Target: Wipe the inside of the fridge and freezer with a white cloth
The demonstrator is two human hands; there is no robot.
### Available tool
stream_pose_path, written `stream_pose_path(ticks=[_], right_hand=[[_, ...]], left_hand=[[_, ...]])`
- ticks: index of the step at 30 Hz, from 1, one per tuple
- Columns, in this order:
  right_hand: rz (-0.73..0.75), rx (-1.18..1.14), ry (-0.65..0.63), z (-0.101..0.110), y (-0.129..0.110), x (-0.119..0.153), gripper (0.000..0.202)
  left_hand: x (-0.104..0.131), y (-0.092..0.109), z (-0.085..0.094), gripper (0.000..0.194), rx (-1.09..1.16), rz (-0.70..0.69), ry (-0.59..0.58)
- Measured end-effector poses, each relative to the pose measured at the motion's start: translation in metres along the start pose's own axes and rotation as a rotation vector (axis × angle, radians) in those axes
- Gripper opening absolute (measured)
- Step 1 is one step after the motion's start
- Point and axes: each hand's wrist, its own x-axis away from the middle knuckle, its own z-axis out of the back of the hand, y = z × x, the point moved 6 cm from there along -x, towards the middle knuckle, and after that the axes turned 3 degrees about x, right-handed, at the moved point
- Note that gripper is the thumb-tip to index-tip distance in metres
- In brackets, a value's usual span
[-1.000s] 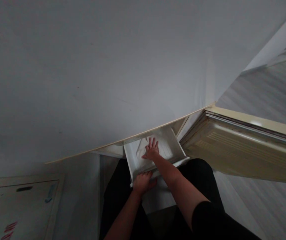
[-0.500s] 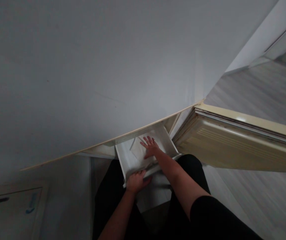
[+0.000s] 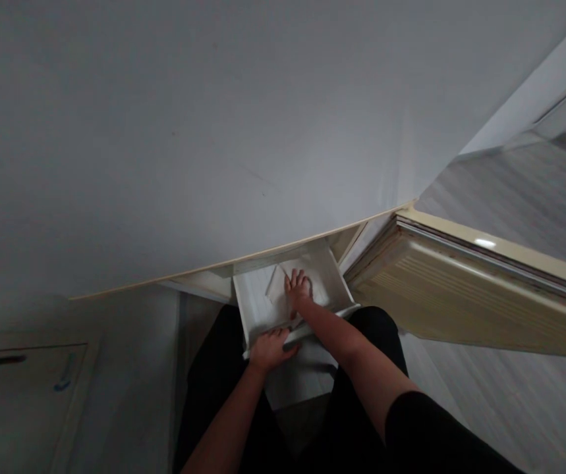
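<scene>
A white drawer (image 3: 242, 315) stands pulled out between my knees. My left hand (image 3: 269, 349) grips the top of its front edge, fingers over the rim and thumb on the outside. Inside the drawer lies a thin whitish piece (image 3: 276, 284), cloth or paper, with a straight raised edge on its left. My right hand (image 3: 298, 291) is over this piece, palm down with the fingers spread, and seems to press on it. Whatever lies under the palm is hidden.
A cream-coloured door (image 3: 465, 283) stands open at the right. Above the drawer rises a large pale panel (image 3: 243, 131). At lower left is a white cabinet front (image 3: 20, 395) with a dark slot. Grey wood-look floor (image 3: 510, 178) runs along the right.
My right hand has shifted slightly over the whitish piece, its fingers now pointing more straight ahead. My left hand stays on the drawer front. The camera view has tilted a little.
</scene>
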Motion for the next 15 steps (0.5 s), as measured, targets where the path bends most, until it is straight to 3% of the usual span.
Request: stream_pose_path(ticks=[4, 11, 15], right_hand=[[0.21, 0.012, 0.077, 0.005, -0.035, -0.002, 0.153], [0.265, -0.068, 0.125, 0.005, -0.091, -0.007, 0.135], [0.415, -0.052, 0.077, -0.004, -0.087, -0.003, 0.117]], left_hand=[[-0.001, -0.002, -0.004, 0.056, 0.02, 0.0, -0.03], [-0.002, -0.006, -0.005, 0.043, 0.059, -0.019, -0.061], [0.0, -0.003, 0.0, 0.048, 0.06, -0.039, -0.041]])
